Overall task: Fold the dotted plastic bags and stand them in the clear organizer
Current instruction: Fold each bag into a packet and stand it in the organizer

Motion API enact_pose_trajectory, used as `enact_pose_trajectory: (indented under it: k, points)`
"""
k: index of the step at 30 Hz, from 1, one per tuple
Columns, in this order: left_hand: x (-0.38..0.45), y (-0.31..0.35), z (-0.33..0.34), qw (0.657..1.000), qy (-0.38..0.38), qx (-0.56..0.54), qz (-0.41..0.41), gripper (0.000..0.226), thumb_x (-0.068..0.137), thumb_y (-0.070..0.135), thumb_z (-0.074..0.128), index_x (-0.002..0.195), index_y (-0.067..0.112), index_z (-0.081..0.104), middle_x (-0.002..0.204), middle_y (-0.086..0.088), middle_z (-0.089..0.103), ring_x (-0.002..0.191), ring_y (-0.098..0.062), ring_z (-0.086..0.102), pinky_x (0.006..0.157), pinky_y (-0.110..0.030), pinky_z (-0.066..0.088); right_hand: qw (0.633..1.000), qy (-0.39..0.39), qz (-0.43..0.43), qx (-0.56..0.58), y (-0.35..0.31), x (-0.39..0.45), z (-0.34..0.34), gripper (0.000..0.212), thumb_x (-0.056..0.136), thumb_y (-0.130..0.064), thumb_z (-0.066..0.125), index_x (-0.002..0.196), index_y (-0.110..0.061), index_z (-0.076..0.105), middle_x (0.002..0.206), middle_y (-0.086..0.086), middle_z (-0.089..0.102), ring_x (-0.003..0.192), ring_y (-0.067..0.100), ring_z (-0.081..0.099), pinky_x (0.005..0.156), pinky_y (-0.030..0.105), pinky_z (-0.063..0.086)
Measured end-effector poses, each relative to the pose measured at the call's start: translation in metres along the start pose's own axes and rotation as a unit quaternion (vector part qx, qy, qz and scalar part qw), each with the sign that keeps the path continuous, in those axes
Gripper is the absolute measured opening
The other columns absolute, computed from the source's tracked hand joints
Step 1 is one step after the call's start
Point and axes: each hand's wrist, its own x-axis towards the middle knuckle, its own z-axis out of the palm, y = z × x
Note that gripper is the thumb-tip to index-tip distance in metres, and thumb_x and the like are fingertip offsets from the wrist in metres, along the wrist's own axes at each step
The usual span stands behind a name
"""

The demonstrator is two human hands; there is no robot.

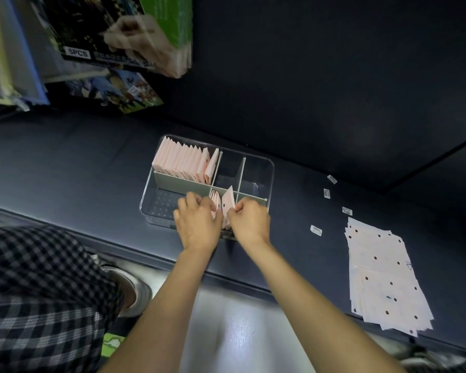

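Observation:
A clear organizer (256, 164) with grey dividers sits on the dark table. Its back-left compartment holds a row of several folded pink dotted bags (182, 162) standing upright. In the front middle compartment stand a few more folded bags (216, 201). My right hand (249, 220) pinches a folded pink bag (228, 203) upright in that compartment. My left hand (197, 220) has curled fingers touching the folded bags beside it. A stack of flat unfolded dotted bags (382, 278) lies on the table at the right.
Small white labels (316, 230) are scattered on the table between organizer and stack. Product packages (111, 30) hang at the upper left. The table's front edge runs below my wrists; a checked shirt (38, 292) is at the lower left.

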Motion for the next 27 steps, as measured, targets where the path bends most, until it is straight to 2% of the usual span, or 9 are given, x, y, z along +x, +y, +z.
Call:
enact_pose_trajectory:
  k: [5,10,13,17,21,24,27]
  points:
    - [-0.001,-0.003,0.000,0.998,-0.027,-0.049,-0.013,0.015,0.086,0.031,0.064,0.088,0.017,0.066,0.106,-0.005,0.051,0.104,-0.025,0.042,0.089,-0.035,0.031,0.999,-0.022,0.015,-0.039,-0.007,0.002,0.013,0.020,0.088,-0.021,0.053,0.092,-0.006,0.065,0.099,0.018,0.067,0.096,0.038,0.061,0.078,0.036,0.050]
    - [0.000,-0.008,-0.004,0.993,-0.023,-0.112,-0.027,0.011,0.086,0.025,0.064,0.090,0.016,0.067,0.105,-0.005,0.052,0.106,-0.025,0.042,0.092,-0.035,0.031,0.998,-0.021,0.007,-0.053,-0.005,0.004,0.018,0.033,0.096,-0.031,0.048,0.094,-0.005,0.069,0.098,0.020,0.068,0.096,0.038,0.062,0.074,0.035,0.047]
    - [-0.001,-0.008,-0.004,0.990,-0.019,-0.139,-0.034,0.008,0.083,0.026,0.067,0.088,0.019,0.068,0.103,-0.004,0.052,0.106,-0.025,0.042,0.091,-0.033,0.029,0.998,-0.009,0.022,-0.059,-0.002,0.005,0.022,0.029,0.093,-0.033,0.053,0.090,-0.011,0.070,0.095,0.016,0.068,0.094,0.036,0.062,0.067,0.031,0.045]
    - [-0.003,-0.009,-0.004,0.991,-0.043,-0.122,-0.019,0.015,0.082,0.032,0.070,0.090,0.020,0.068,0.105,-0.003,0.052,0.107,-0.024,0.041,0.091,-0.033,0.027,0.999,-0.016,0.039,-0.029,0.002,0.005,0.022,0.024,0.090,-0.029,0.054,0.087,-0.013,0.071,0.094,0.012,0.069,0.093,0.034,0.063,0.068,0.031,0.047]
    - [-0.004,-0.001,-0.008,0.993,-0.024,-0.115,-0.016,0.010,0.081,0.023,0.071,0.090,0.018,0.070,0.105,-0.010,0.054,0.106,-0.033,0.043,0.090,-0.040,0.031,0.998,0.016,-0.005,0.060,0.028,-0.004,0.001,0.021,0.089,-0.034,0.057,0.082,-0.019,0.070,0.081,0.004,0.070,0.082,0.025,0.064,0.064,0.027,0.043]
    - [-0.013,0.025,-0.009,0.989,0.011,-0.130,0.069,0.009,0.082,0.018,0.071,0.090,0.013,0.070,0.099,-0.011,0.056,0.099,-0.033,0.047,0.086,-0.041,0.036,0.995,0.065,-0.038,0.072,0.087,-0.014,-0.034,0.011,0.088,-0.027,0.061,0.086,-0.021,0.070,0.085,0.000,0.068,0.081,0.019,0.063,0.071,0.030,0.047]
    - [-0.034,0.058,-0.002,0.966,-0.045,-0.151,0.203,0.006,0.083,0.014,0.070,0.087,0.011,0.068,0.090,-0.008,0.059,0.089,-0.029,0.053,0.079,-0.040,0.043,0.995,0.092,0.003,0.025,0.170,-0.024,-0.073,0.012,0.087,-0.020,0.064,0.096,-0.015,0.069,0.096,0.005,0.066,0.093,0.023,0.061,0.084,0.033,0.047]
